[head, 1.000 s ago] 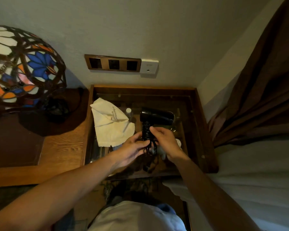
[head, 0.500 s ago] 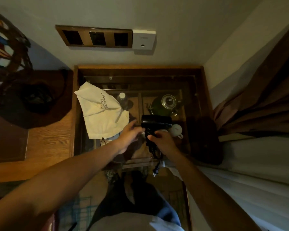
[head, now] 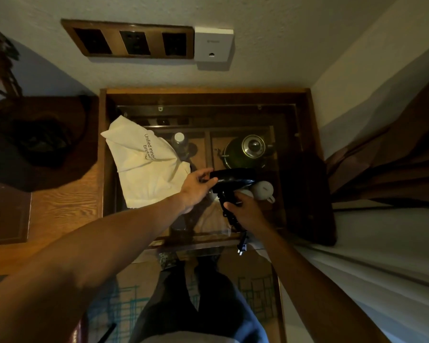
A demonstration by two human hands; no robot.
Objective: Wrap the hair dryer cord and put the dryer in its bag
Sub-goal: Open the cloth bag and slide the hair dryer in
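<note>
The scene is sitting in dim, warm yellowish light, the textured wall (head: 270,70) catching the most of it. The cream bag (head: 146,169) is standing out as the brightest patch, while the black hair dryer (head: 233,178) is merging into the dark glass-topped cabinet (head: 305,134). Deep shadow is covering the left side, and faint reflections are showing on the glass. The wide-angle lens is bending the edges, stretching both forearms. Fine detail is looking soft and grainy.
</note>
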